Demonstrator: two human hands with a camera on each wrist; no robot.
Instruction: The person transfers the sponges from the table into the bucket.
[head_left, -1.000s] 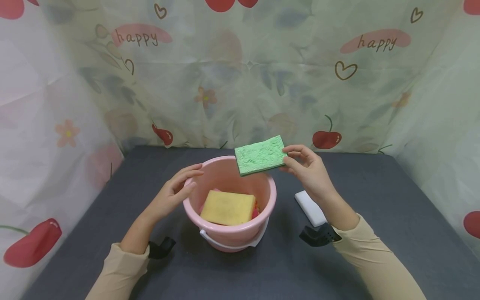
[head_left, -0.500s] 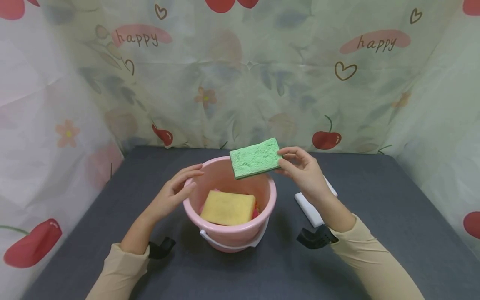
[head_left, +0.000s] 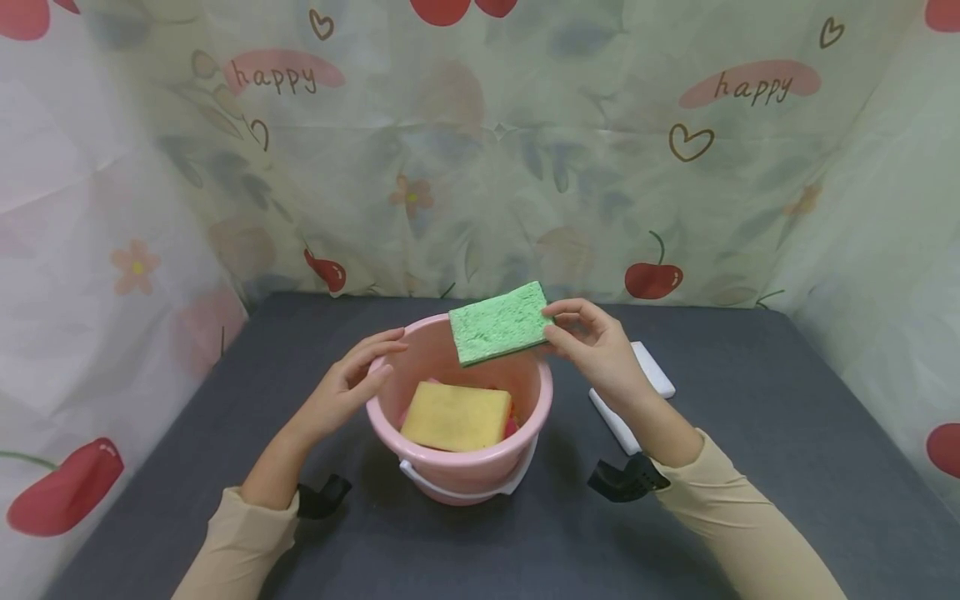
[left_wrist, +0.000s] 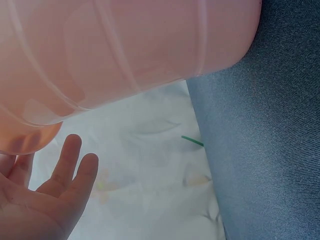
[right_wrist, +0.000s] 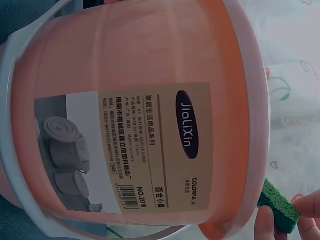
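Note:
A pink bucket (head_left: 461, 479) stands on the dark table, its white handle (head_left: 457, 493) hanging down at the front. The left hand (head_left: 351, 385) rests at the bucket's left rim, with its fingers extended over the edge. Over the back right of the rim, the right hand (head_left: 592, 346) pinches a green scouring sponge (head_left: 501, 323) by its right end. In the right wrist view this sponge (right_wrist: 280, 206) shows a light green layer on a dark green one. Inside the bucket lies a yellow sponge (head_left: 456, 417), partly covering red and pink items.
Two white blocks (head_left: 654, 371) lie on the table right of the bucket, partly hidden by the right forearm. Printed cloth (head_left: 495, 167) hangs behind the table and at both sides. A printed label (right_wrist: 150, 155) is on the bucket's wall.
The right hand has moved left and slightly down with the green scouring sponge, further over the bucket. More of the white blocks now shows. The left hand stays at the rim.

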